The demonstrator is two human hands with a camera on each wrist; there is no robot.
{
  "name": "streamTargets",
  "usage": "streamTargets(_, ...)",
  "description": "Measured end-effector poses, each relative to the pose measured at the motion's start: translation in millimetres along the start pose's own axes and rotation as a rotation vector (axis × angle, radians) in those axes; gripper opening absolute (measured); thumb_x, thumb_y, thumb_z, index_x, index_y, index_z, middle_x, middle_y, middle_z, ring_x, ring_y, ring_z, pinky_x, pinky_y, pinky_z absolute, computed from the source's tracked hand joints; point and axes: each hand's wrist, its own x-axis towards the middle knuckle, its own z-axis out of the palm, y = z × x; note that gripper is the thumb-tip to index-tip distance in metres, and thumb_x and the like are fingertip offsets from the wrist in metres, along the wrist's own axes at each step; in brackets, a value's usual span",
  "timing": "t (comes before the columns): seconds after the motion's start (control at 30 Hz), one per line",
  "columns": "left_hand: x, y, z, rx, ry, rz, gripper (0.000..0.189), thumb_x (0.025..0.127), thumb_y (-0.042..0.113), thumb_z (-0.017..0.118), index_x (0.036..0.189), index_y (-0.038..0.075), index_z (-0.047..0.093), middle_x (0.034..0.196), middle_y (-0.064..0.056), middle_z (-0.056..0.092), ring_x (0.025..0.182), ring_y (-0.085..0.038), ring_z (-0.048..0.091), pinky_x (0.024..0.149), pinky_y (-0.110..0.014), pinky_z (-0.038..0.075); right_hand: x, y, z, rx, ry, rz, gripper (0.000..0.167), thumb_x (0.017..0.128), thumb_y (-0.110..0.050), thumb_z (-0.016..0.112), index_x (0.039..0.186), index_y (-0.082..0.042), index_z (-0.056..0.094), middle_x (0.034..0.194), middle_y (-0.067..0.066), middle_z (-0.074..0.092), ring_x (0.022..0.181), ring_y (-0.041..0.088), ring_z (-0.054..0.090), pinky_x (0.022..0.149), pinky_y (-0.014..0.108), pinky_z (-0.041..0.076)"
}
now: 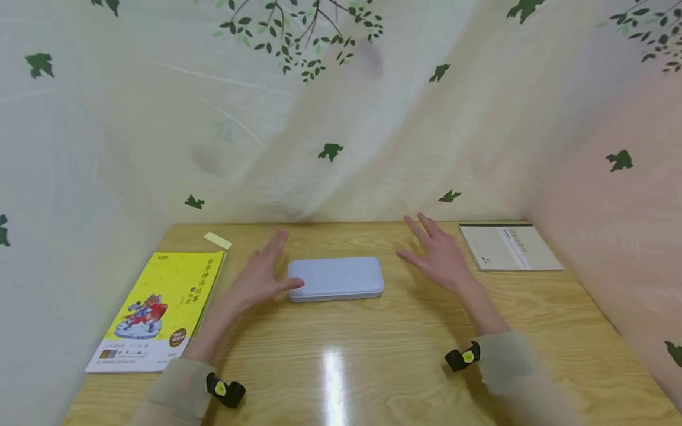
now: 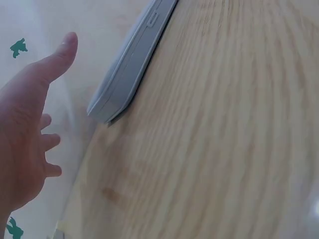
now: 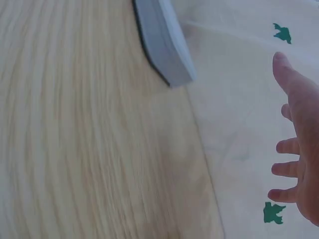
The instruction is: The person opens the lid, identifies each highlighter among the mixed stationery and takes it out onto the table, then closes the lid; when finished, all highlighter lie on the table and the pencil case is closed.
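A flat, pale blue case [image 1: 341, 277] with rounded corners lies closed on the wooden table [image 1: 288, 373], resembling a pencil case. Along its side, the left wrist view picks out a seam and a small latch [image 2: 153, 19]. Just left of the case is my left hand [image 1: 254, 281], fingers spread and holding nothing; its thumb overlaps the left end in the head view. To the right, my right hand [image 1: 439, 257] hovers with fingers apart and nothing in it. A gap separates it from the case's end [image 3: 172, 55] in the right wrist view.
A yellow book [image 1: 160, 302] lies on the left, partly behind my left forearm, with a pale yellow strip [image 1: 218, 240] beyond it. At the back right rests a grey notebook [image 1: 508, 247]. A leaf-patterned cloth [image 1: 373, 148] encloses the table's back and sides.
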Motion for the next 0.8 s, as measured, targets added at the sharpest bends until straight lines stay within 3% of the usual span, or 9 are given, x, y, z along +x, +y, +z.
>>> streamTargets(0.27,-2.0,4.3,16.3,-0.133,-0.062,-0.067,0.126,0.079,0.058,0.083,0.167,0.021,0.002,0.172,-0.012,0.021,0.158,-0.039,0.024,0.130,-0.062,0.011,5.4,-28,17,0.200,0.015,0.027,0.077,0.098,-0.054,0.063,0.163,-0.030,0.030,0.168,0.013,0.034,0.150,0.044,0.038,0.114,0.070,0.038)
streamTargets(0.5,-2.5,2.2,24.1,-0.142,-0.105,-0.046,0.127,0.075,0.056,0.087,0.167,0.013,0.010,0.167,-0.011,0.037,0.156,-0.035,0.033,0.130,-0.063,0.004,7.6,-46,34,0.366,-0.089,-0.014,0.079,0.095,-0.052,0.069,0.162,-0.029,0.033,0.168,0.007,0.034,0.155,0.036,0.033,0.121,0.065,0.035)
streamTargets(0.8,-0.4,-0.8,23.7,-0.176,-0.181,-0.044,0.137,0.066,0.047,0.095,0.165,0.008,0.010,0.168,-0.017,0.031,0.159,-0.036,0.024,0.129,-0.064,-0.004,8.6,-68,49,0.334,-0.204,-0.170,0.084,0.088,-0.047,0.079,0.159,-0.021,0.041,0.165,0.015,0.038,0.152,0.040,0.038,0.120,0.063,0.037)
